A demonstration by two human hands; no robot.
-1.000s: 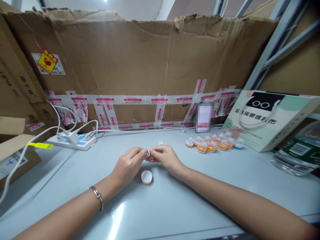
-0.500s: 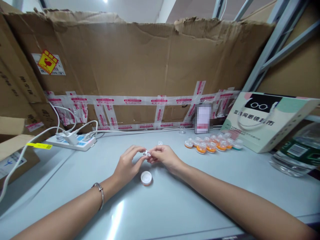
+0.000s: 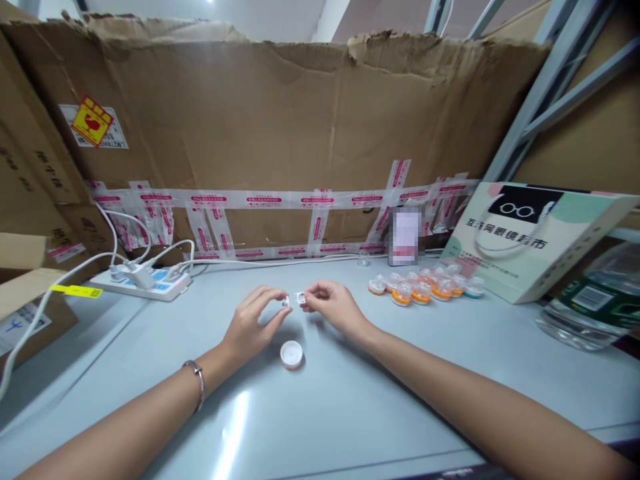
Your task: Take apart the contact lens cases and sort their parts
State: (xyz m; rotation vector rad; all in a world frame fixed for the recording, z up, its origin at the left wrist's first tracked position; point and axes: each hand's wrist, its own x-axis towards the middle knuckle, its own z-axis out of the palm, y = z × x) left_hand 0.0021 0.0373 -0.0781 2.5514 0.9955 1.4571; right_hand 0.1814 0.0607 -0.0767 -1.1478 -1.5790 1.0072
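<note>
Thumb and fingertips of my left hand [image 3: 255, 320] are closed on a small clear-and-white plastic piece [image 3: 286, 302]. Across a narrow gap, my right hand [image 3: 333, 303] pinches a small white piece with dark marks [image 3: 301, 299]; both are too small to name more exactly. Below the hands, a round white cap with an orange outer side [image 3: 291, 355] lies on the table, its hollow facing up. Neither hand touches it. A bracelet [image 3: 197, 383] circles my left wrist.
Several clear-topped round pieces with orange or teal bases [image 3: 421, 291] stand at the right, before a blurred phone [image 3: 406, 235]. A gift box [image 3: 525, 247] and water bottle [image 3: 590, 300] are farther right. A power strip [image 3: 165, 283] with cables lies left, before a large carton [image 3: 280, 120].
My hands have drawn apart, each now with a small piece. The small white piece seen on the table behind my right hand no longer shows there. The cap has stayed put.
</note>
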